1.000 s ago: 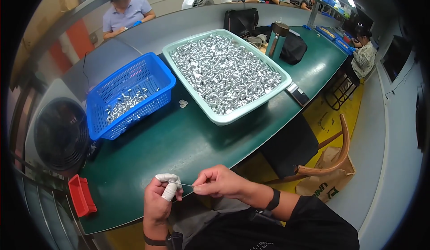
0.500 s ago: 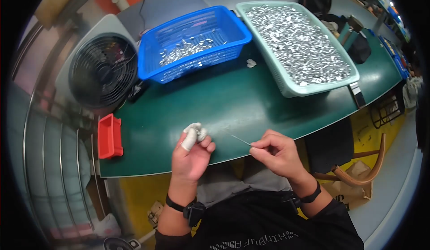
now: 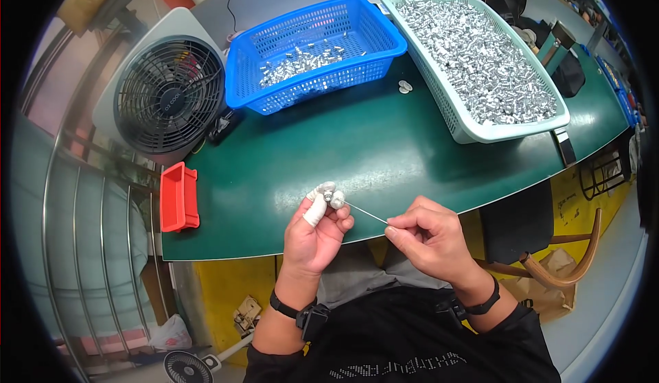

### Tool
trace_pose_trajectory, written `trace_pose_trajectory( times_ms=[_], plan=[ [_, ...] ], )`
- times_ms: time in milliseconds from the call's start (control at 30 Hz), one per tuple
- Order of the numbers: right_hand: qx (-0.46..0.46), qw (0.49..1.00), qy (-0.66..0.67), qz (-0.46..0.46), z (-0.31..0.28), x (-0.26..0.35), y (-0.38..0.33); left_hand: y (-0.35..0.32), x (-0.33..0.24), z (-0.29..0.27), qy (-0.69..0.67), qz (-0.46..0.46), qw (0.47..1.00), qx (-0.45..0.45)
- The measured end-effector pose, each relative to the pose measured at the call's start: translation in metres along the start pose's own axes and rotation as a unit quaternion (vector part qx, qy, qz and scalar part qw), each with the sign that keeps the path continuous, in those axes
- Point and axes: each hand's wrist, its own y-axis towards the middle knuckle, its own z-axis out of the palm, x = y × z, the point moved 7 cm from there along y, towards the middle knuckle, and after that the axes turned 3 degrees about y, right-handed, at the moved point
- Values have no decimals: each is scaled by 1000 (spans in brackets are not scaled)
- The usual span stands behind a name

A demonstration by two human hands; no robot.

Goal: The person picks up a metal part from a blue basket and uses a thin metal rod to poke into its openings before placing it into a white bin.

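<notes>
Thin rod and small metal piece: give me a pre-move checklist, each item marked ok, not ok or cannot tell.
1. Right hand grips the thin rod: ok, pinched between thumb and forefinger.
2. Left hand holds the small metal piece: ok, between wrapped fingers.
3. White finger wraps in place: ok.
4. Rod's far tip seated in the piece: cannot tell, too small and partly hidden.
5. Table free of loose bits: not ok, small pale discs lie near the blue basket.

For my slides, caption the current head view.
Left hand holding a small metal piece, right hand a thin rod; beyond, a blue basket and a mint basket of metal parts.
</notes>
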Motion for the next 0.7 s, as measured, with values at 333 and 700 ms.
trace_pose_trajectory(
  times_ms=[333, 700],
  plan=[
    [2, 999, -39, -13, -4, 8, -1, -3, 4, 8, 71, 23, 997, 5],
    [49, 953, 214, 210, -5, -35, -10, -26, -22, 56, 601, 342, 722, 8]
  ],
)
